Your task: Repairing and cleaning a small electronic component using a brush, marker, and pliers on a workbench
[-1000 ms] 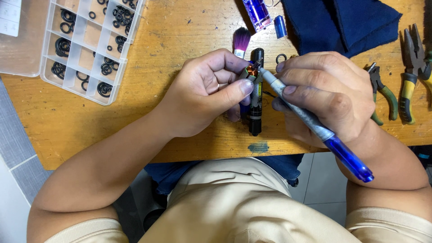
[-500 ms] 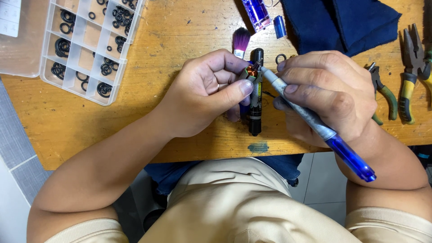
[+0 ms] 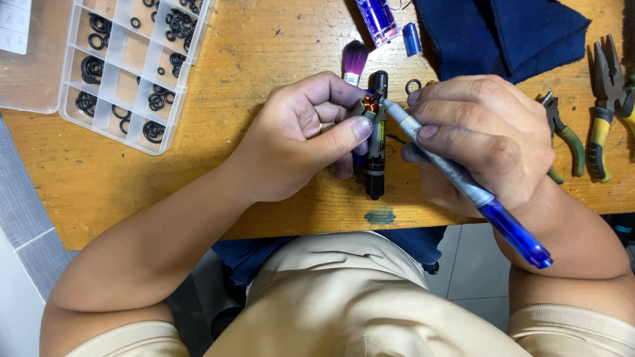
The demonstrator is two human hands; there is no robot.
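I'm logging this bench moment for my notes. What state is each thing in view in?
Left hand: pinching a small copper-wound part.
Right hand: gripping a blue-handled tool, tip at the part.
Black marker: lying on the table.
Organizer box: lid open, black rings in compartments.
Brush: lying flat.
Pliers: lying shut.
Blue cloth: crumpled.

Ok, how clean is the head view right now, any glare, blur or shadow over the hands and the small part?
Head view: even, soft light; sharp on the left hand and right hand. The small copper-wound part is tiny and half hidden by fingers, so detail is hard to read. Mild shine on the clear organizer box, faint shadows on the wooden table, no visible motion blur on the blue-handled tool.
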